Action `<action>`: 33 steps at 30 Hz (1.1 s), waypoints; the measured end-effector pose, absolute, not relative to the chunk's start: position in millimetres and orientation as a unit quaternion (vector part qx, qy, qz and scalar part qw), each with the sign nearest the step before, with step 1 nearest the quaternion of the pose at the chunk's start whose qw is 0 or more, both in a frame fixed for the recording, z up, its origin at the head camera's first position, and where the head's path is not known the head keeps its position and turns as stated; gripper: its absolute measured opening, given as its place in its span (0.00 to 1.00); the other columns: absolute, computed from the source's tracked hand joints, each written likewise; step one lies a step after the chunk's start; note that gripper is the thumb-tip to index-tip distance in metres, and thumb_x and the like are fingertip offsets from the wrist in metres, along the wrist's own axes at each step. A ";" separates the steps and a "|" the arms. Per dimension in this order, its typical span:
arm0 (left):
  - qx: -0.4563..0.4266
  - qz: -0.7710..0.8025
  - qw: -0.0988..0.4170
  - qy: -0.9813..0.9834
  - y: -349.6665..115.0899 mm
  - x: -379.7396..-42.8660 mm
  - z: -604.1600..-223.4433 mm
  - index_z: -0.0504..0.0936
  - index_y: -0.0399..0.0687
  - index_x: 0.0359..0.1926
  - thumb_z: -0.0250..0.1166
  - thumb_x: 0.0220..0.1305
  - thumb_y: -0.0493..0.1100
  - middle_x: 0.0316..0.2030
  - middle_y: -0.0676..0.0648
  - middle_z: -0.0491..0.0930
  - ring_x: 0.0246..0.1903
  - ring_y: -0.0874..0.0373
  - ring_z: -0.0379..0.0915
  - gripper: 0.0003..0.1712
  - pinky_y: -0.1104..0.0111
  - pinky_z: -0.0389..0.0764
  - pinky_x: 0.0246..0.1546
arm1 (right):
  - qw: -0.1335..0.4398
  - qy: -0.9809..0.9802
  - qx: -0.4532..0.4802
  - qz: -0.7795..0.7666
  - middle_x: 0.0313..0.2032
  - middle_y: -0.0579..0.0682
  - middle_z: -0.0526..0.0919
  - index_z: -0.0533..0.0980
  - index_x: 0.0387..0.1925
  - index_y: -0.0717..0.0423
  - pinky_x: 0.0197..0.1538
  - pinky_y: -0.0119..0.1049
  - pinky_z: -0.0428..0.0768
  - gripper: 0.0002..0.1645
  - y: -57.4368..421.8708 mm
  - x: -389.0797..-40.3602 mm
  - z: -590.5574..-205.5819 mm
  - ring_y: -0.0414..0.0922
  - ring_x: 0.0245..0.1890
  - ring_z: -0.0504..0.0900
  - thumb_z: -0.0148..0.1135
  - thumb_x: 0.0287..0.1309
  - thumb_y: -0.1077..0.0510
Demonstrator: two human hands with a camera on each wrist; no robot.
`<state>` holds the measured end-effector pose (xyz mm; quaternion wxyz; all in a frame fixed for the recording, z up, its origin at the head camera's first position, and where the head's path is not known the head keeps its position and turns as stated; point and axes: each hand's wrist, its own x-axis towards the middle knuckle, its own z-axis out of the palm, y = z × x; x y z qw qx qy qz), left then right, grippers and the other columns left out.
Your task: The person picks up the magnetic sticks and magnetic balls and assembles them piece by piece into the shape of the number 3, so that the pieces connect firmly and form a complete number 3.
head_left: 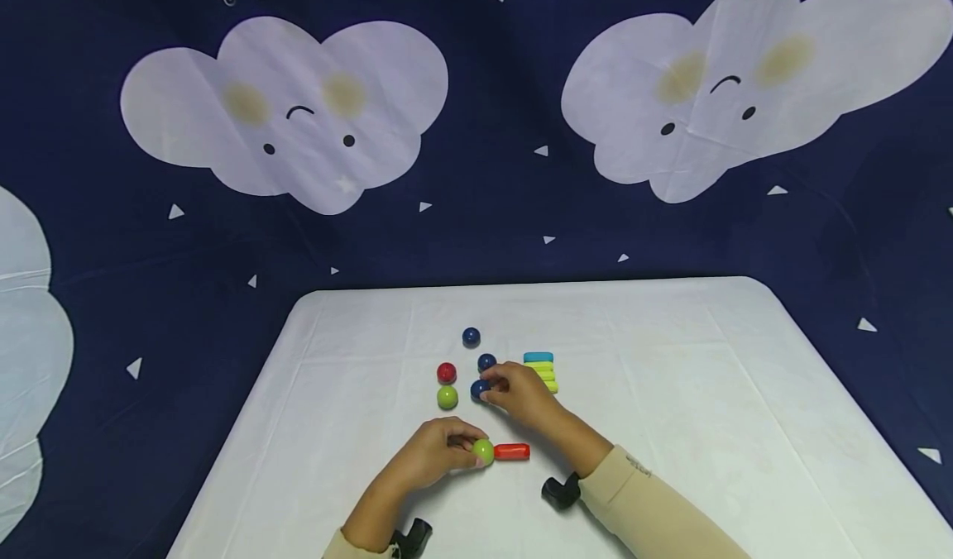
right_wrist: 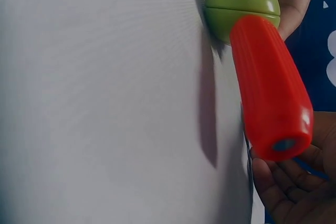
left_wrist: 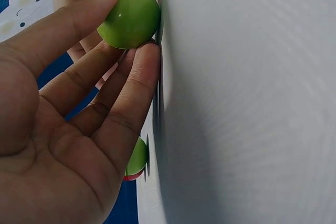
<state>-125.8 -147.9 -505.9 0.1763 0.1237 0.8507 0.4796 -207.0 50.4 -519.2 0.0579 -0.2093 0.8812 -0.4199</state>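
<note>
Our left forearm (head_left: 382, 493) slants in from the lower left, our right forearm (head_left: 581, 439) from the lower right, both in sleeves. Our right hand (head_left: 521, 394) reaches farther forward, its thumb and index finger pinching. Our left hand (head_left: 439, 451) pinches too: seen from its wrist, the palm shows, thumb (left_wrist: 68, 27) opposite the fingertips, fingers nearly straight.

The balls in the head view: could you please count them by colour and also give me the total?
Blue balls: 3
Green balls: 2
Red ball: 1
Total: 6
</note>
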 end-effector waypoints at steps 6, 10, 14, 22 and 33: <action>0.118 0.476 0.181 0.853 -147.1 -126.5 -505.3 0.88 0.45 0.47 0.75 0.55 0.40 0.36 0.52 0.84 0.36 0.63 0.78 0.16 0.75 0.78 0.38 | 0.053 0.882 -0.215 -0.416 0.38 0.48 0.85 0.84 0.48 0.56 0.41 0.29 0.81 0.16 53.3 -204.9 -519.1 0.37 0.36 0.80 0.72 0.58 0.59; 0.117 0.475 0.183 0.853 -147.0 -126.8 -505.3 0.88 0.46 0.47 0.75 0.55 0.40 0.36 0.53 0.84 0.37 0.62 0.78 0.16 0.74 0.78 0.38 | 0.058 0.885 -0.214 -0.409 0.37 0.47 0.84 0.84 0.48 0.56 0.41 0.29 0.80 0.16 56.1 -201.7 -517.2 0.37 0.35 0.80 0.72 0.58 0.59; 0.117 0.474 0.183 0.853 -147.4 -126.6 -505.1 0.88 0.46 0.47 0.75 0.55 0.40 0.36 0.53 0.84 0.37 0.62 0.78 0.16 0.75 0.78 0.38 | 0.053 0.891 -0.215 -0.397 0.36 0.46 0.84 0.84 0.48 0.56 0.40 0.29 0.79 0.16 59.3 -196.9 -514.8 0.36 0.35 0.78 0.72 0.58 0.59; 0.116 0.470 0.177 0.857 -146.9 -125.2 -502.5 0.88 0.46 0.46 0.76 0.55 0.41 0.35 0.53 0.84 0.36 0.62 0.78 0.16 0.74 0.78 0.37 | 0.037 0.900 -0.219 -0.375 0.34 0.44 0.81 0.84 0.47 0.57 0.39 0.30 0.77 0.15 68.8 -185.5 -512.0 0.37 0.35 0.76 0.72 0.58 0.60; 0.114 0.476 0.182 0.853 -146.5 -125.5 -502.7 0.88 0.45 0.46 0.76 0.55 0.41 0.36 0.52 0.85 0.37 0.62 0.78 0.16 0.74 0.79 0.38 | 0.038 0.906 -0.199 -0.372 0.34 0.43 0.82 0.84 0.45 0.54 0.41 0.31 0.80 0.13 88.5 -168.5 -512.7 0.36 0.35 0.77 0.73 0.57 0.59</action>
